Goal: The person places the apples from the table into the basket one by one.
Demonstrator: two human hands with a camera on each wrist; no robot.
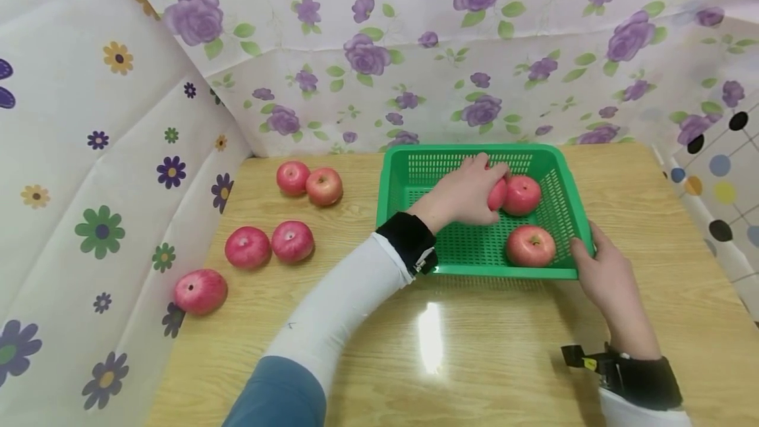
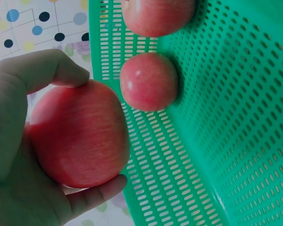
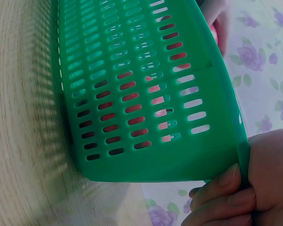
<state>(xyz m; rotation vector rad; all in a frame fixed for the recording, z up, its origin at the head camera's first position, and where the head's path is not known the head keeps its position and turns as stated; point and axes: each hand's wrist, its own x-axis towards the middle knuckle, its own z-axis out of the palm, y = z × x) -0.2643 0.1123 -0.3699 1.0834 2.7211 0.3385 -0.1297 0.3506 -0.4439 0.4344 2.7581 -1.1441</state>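
My left hand reaches over the green basket and grips a red apple, thumb and fingers curled round its sides. In the head view that apple is mostly covered by the hand. Two more apples lie inside the basket: one at the back right, close beside the held one, and a paler one at the front right. My right hand holds the basket's front right corner, its fingers bent over the rim, as the right wrist view shows.
Left of the basket on the wooden table are several loose apples: a touching pair at the back, another pair nearer, and a single apple by the left wall. A flowered cloth wall stands right behind the basket.
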